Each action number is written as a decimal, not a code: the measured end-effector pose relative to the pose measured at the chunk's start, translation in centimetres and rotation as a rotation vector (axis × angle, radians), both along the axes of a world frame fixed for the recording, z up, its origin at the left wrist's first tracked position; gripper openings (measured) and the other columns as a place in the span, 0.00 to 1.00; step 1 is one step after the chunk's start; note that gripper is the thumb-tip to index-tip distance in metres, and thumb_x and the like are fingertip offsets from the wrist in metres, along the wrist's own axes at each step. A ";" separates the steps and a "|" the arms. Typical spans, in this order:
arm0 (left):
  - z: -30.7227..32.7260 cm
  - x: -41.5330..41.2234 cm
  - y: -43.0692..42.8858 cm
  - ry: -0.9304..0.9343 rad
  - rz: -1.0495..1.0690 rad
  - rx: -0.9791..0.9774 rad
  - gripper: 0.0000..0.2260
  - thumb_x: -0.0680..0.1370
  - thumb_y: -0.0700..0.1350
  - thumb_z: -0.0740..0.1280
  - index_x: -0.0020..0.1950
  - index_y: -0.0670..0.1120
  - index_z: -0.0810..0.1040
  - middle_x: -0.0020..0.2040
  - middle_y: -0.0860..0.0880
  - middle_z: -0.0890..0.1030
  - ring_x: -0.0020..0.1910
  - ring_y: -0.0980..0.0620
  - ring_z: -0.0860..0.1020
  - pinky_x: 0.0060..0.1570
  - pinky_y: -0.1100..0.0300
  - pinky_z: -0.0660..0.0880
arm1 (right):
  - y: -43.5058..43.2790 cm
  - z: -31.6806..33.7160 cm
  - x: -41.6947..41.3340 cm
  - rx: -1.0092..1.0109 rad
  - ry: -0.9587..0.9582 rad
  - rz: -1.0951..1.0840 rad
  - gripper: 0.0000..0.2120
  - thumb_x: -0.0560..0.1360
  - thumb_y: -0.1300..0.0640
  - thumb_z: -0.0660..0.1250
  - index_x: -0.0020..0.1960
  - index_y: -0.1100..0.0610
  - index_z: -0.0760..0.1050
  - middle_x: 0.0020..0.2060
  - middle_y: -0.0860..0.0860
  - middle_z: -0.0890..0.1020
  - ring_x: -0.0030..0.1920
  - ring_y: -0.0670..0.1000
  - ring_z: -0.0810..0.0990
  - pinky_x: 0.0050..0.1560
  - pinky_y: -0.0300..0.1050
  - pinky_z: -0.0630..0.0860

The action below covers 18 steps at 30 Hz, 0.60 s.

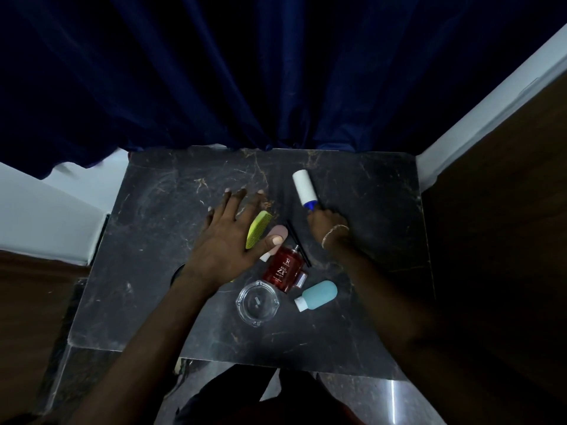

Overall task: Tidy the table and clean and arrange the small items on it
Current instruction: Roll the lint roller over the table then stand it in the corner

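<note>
On the dark marble table (147, 302) my right hand (326, 225) grips the blue handle of a lint roller (304, 187), whose white roll lies on the tabletop pointing away from me. My left hand (228, 237) rests flat on the table with fingers spread, its thumb over a pink bottle (277, 236). A green comb (258, 228) lies between thumb and fingers. Nearer me lie a red perfume bottle (283, 269), a thin black stick (299, 243), a clear glass ashtray (257, 303) and a teal bottle with a white cap (317, 296).
A dark blue curtain (276, 72) hangs right behind the table's far edge. White walls and brown wooden panels (506, 194) flank the table on both sides. A dark round object (178, 273) peeks out from under my left wrist.
</note>
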<state>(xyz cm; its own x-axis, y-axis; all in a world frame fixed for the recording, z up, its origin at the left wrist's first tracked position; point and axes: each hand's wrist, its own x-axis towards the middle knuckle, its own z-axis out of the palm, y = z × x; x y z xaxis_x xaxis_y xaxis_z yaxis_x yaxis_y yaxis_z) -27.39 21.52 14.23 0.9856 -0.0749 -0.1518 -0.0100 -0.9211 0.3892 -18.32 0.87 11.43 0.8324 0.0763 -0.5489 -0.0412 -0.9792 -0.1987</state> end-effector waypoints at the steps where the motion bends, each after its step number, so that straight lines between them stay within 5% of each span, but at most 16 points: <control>1: 0.0 -0.1 0.1 -0.005 0.006 -0.002 0.44 0.75 0.80 0.49 0.84 0.57 0.50 0.85 0.47 0.53 0.85 0.42 0.49 0.79 0.33 0.55 | 0.6 -0.1 -0.2 -0.001 0.001 0.027 0.21 0.87 0.53 0.49 0.73 0.63 0.68 0.68 0.61 0.77 0.69 0.61 0.76 0.69 0.53 0.72; 10: 0.3 -0.6 1.5 0.008 0.037 0.034 0.43 0.76 0.78 0.52 0.85 0.58 0.47 0.86 0.48 0.50 0.85 0.44 0.46 0.80 0.35 0.51 | 1.9 0.5 -0.6 -0.066 -0.027 0.134 0.20 0.87 0.54 0.48 0.72 0.63 0.69 0.68 0.60 0.77 0.68 0.61 0.77 0.68 0.54 0.73; 18: 0.5 -0.4 1.6 0.036 0.049 0.043 0.44 0.75 0.80 0.49 0.85 0.59 0.46 0.86 0.49 0.48 0.85 0.44 0.45 0.79 0.35 0.50 | -1.9 1.2 1.3 -0.024 0.001 -0.109 0.22 0.87 0.52 0.49 0.75 0.62 0.66 0.70 0.63 0.74 0.71 0.63 0.74 0.70 0.54 0.70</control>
